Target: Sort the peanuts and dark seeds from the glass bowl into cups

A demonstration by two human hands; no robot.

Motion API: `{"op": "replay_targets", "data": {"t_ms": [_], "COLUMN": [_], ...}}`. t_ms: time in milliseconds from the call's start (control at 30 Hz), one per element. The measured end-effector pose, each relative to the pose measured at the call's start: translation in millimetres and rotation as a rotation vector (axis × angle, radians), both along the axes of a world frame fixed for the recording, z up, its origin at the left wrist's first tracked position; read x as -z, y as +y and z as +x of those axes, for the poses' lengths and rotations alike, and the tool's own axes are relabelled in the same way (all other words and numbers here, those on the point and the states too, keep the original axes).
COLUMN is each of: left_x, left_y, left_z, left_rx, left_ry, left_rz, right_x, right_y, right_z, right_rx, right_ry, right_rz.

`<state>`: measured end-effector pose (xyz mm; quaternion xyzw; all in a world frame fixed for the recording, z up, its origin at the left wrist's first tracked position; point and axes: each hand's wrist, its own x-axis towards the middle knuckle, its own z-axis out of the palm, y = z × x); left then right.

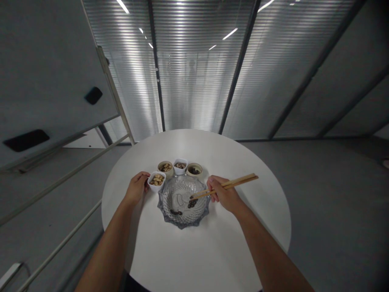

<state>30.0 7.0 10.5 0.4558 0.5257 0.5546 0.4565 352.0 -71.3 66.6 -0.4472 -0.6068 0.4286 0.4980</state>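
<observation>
My right hand (223,192) is closed around a pair of wooden chopsticks (240,181), held over the right rim of a scalloped glass plate (184,221). Their tips are at a small dark piece, perhaps a seed or bean, above a cluster of dark pieces (192,203) on the plate. A second dark cluster (176,212) lies lower left on it. At the left, the bent fingers of my left hand (137,187) are against the side of a small white bowl (156,187) of pale nuts (157,179); its grip is partly hidden.
Behind the plate stand a beige bowl (170,173) with nuts, a white bowl (180,171) with mixed pieces and another beige bowl (194,175) with dark pieces. All rest on a round white table (231,154). A whiteboard on a frame (60,81) stands at left.
</observation>
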Motion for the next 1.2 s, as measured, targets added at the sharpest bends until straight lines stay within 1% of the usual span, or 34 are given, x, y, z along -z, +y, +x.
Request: {"op": "replay_targets", "data": {"t_ms": [200,333,467,633,900,1200], "left_x": [-1.3,-1.9,1.9,4.9,3.0,-0.9], "left_y": [0,0,2,4,2,0], "left_z": [1,2,0,0,0,2], "left_rx": [-0.011,-0.006,0.0,-0.009,-0.005,-0.006], "left_ry": [0.015,-0.002,-0.021,0.002,0.017,0.029], "left_rz": [-0.007,-0.006,-0.007,0.008,0.002,0.007], "right_x": [4.9,6.6,8.0,10.7,11.5,8.7], "right_y": [1,2,3,4,6,3], "right_z": [0,1,2,6,13,7], "right_rx": [0.025,-0.003,-0.051,-0.044,-0.051,0.011], "right_ry": [-0.022,-0.008,0.032,0.053,0.063,0.043], "right_rz": [0.003,0.002,-0.009,-0.034,-0.025,-0.048]}}
